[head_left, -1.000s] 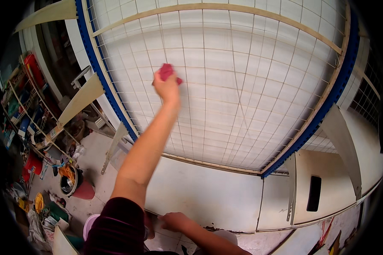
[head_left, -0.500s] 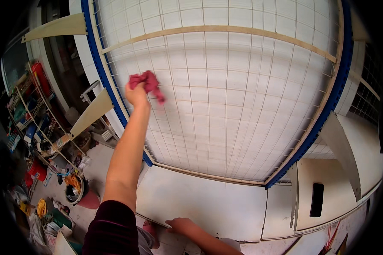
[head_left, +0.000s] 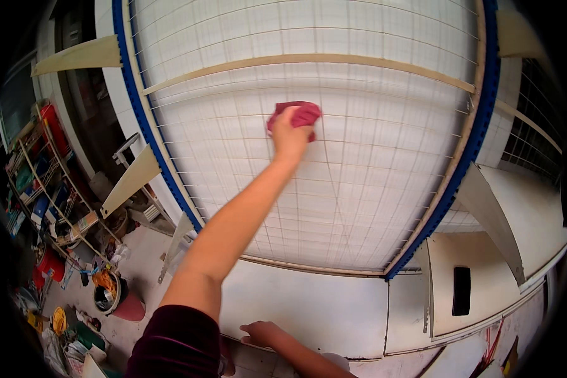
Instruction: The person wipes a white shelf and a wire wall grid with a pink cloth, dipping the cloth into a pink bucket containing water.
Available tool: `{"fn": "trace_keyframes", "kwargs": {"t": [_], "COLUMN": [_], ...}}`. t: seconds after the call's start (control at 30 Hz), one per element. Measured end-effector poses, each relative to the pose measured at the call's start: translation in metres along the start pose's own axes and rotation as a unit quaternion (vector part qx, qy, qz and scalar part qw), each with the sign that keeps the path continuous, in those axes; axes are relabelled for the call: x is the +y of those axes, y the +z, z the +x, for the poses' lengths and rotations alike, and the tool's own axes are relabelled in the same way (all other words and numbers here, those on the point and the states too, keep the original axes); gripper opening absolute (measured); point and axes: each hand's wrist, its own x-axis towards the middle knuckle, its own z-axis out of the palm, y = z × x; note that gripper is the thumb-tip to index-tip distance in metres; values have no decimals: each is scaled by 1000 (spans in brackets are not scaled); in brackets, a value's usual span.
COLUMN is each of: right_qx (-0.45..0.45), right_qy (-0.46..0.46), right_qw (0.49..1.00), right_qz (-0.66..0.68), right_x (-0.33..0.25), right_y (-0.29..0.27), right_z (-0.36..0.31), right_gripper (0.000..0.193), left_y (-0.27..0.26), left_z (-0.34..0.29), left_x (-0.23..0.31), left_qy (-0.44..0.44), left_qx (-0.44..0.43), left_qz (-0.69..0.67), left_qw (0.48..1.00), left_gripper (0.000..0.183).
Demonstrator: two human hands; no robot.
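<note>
My left hand (head_left: 290, 135) is closed around a crumpled dark red cloth (head_left: 307, 114). It holds the cloth up against a white wire grid panel (head_left: 359, 157) backed by a pale surface, below the panel's beige crossbar (head_left: 309, 58). My right hand (head_left: 262, 334) is low down, by the front edge of the white bottom shelf (head_left: 309, 309). Its fingers point left, loosely bent and somewhat apart, with nothing visible in them. Whether it touches the shelf edge I cannot tell.
Blue uprights (head_left: 146, 123) frame the panel, with beige shelf brackets (head_left: 132, 179) jutting out at left. A wire rack (head_left: 60, 189) full of goods and a red bucket (head_left: 127, 305) stand on the left. More white shelving (head_left: 485, 264) continues at right.
My left hand has moved the cloth right across the panel, from near the left upright toward the middle. The view has shifted slightly. My right hand stays low by the shelf edge.
</note>
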Motion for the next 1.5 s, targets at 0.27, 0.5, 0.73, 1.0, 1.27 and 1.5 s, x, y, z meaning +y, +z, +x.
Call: {"fn": "trace_keyframes", "kwargs": {"t": [0.27, 0.5, 0.73, 1.0, 1.27, 1.5], "right_qx": [-7, -27, -15, 1, -7, -54], "right_qy": [17, 2, 17, 1, 10, 40], "right_qw": [1000, 1000, 1000, 1000, 1000, 996], "right_qz": [-6, 6, 7, 24, 28, 65], "right_x": [-4, -4, -9, -8, -8, -16], "right_y": [-9, -4, -15, -10, -14, -28], "right_z": [-22, -22, -28, -31, -30, -46], "right_gripper": [48, 44, 41, 40, 38, 37], "left_y": [-170, -11, -16, -22, -37, -87], "left_z": [41, -19, -129, -26, 26, -188], "left_x": [-42, -40, -83, -13, 18, -172], "left_qy": [-94, 40, 115, -175, 354, -9], "left_qx": [336, 186, -58, 147, 92, -154], "left_qz": [-193, 72, 288, -221, 284, 393], "left_qw": [917, 979, 949, 948, 886, 907], "left_gripper": [41, 26, 20, 31, 22, 21]}}
